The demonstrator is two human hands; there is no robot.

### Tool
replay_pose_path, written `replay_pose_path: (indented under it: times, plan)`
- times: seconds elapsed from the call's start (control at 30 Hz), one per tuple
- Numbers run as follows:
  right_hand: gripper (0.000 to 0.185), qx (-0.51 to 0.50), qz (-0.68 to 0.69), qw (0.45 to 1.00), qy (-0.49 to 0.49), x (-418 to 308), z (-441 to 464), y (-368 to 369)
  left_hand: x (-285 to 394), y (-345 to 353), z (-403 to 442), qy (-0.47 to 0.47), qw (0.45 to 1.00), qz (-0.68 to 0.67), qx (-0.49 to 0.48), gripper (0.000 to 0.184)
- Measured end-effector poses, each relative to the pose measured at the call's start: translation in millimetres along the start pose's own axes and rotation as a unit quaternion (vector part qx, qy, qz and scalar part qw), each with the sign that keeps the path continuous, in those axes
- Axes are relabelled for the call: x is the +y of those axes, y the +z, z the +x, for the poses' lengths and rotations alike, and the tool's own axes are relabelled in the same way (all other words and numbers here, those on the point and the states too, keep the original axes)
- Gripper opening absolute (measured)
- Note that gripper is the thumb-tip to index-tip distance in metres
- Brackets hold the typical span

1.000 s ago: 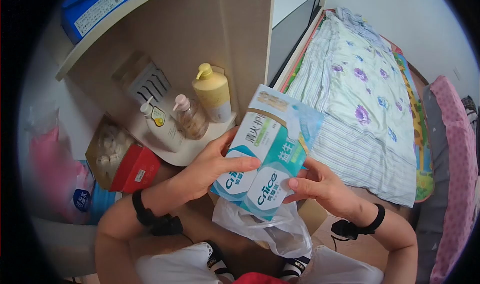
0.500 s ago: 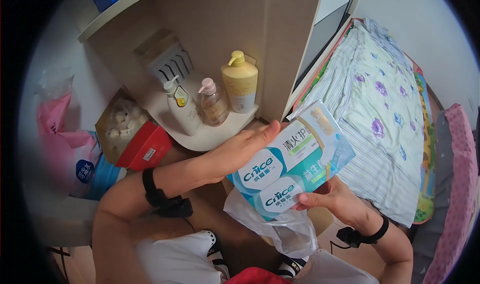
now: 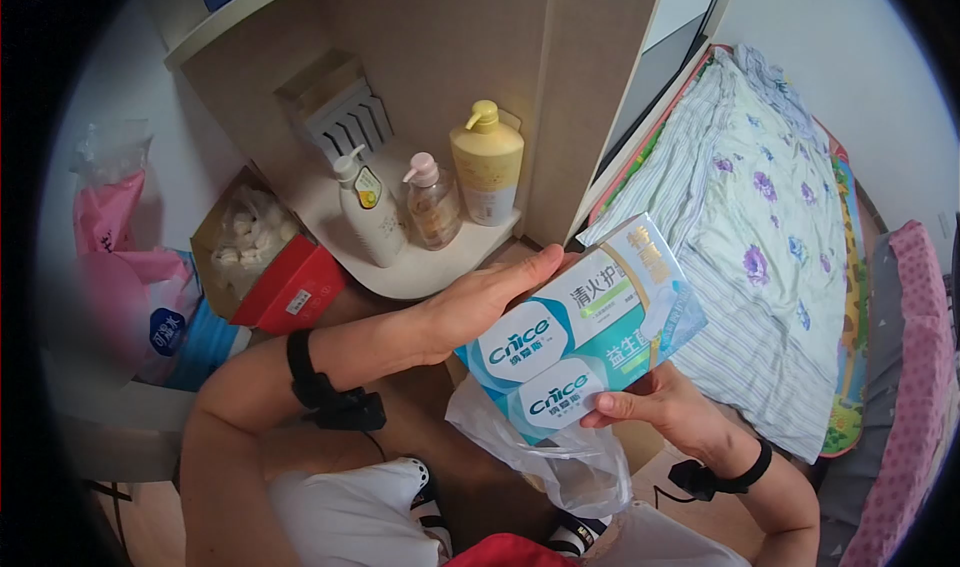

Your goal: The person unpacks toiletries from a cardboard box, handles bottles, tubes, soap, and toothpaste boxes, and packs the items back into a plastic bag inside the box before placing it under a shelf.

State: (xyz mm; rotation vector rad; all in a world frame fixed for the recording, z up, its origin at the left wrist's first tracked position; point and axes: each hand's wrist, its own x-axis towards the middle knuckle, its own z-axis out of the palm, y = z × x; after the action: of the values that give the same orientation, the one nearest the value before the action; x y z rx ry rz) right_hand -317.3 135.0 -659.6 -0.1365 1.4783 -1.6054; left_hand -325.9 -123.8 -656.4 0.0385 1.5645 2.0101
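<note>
A white and teal toothpaste box [image 3: 590,332] with "Cnice" printed twice on its face is tilted between my two hands. My left hand [image 3: 500,292] grips its upper left side; the thumb lies along the top edge and the fingers are hidden behind the box. At the lower right, my right hand [image 3: 655,407] pinches the box, its thumb on the front face and its fingers underneath. Just below, above my lap, hangs a crumpled clear plastic bag [image 3: 545,462]; I cannot tell whether either hand touches it.
On a low corner shelf [image 3: 400,285] stand a white pump bottle [image 3: 372,217], a pink-topped pump bottle [image 3: 434,207] and a yellow pump bottle [image 3: 487,162]. Left of it are a red box [image 3: 290,297] and a pink package [image 3: 135,287]. A floral sheet [image 3: 740,207] covers bedding at right.
The camera view has shifted slightly. The toothpaste box sits slightly lower at its top end, and both hands keep hold of it.
</note>
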Motion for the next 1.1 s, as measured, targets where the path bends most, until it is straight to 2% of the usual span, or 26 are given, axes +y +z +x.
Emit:
replay_pose_path:
  times: [0.23,0.53,0.73,0.83,0.93,1.03,1.1]
  plan:
    - [0.053,-0.004,0.002,1.0,0.006,0.2,-1.1,1.9,0.0,1.5,-4.1,-0.009,1.0,-0.018,0.014,0.06]
    - [0.054,-0.017,-0.047,0.998,0.033,3.8,-1.0,-4.7,-3.7,-2.4,-1.6,-0.082,0.995,-0.038,0.031,0.057]
    - [0.059,-0.017,-0.034,0.999,0.026,3.5,-0.8,-2.5,-8.5,-3.6,0.7,-0.089,0.994,-0.056,0.026,0.055]
    - [0.062,-0.015,-0.037,0.999,0.028,6.1,0.7,-4.5,-8.4,-2.2,-0.3,-0.064,0.997,-0.016,0.029,0.054]
    - [0.063,0.028,0.006,0.998,-0.061,6.2,1.3,2.1,0.0,8.0,-4.8,-0.057,0.997,-0.024,0.052,0.055]
    - [0.065,0.079,0.002,0.992,-0.097,-6.9,-5.1,1.8,-16.0,-2.1,4.2,-0.023,0.993,-0.116,0.006,0.058]
    - [0.061,0.15,-0.025,0.975,-0.161,-13.0,-9.0,-10.5,-14.1,5.6,1.6,0.018,0.992,-0.125,0.021,0.059]
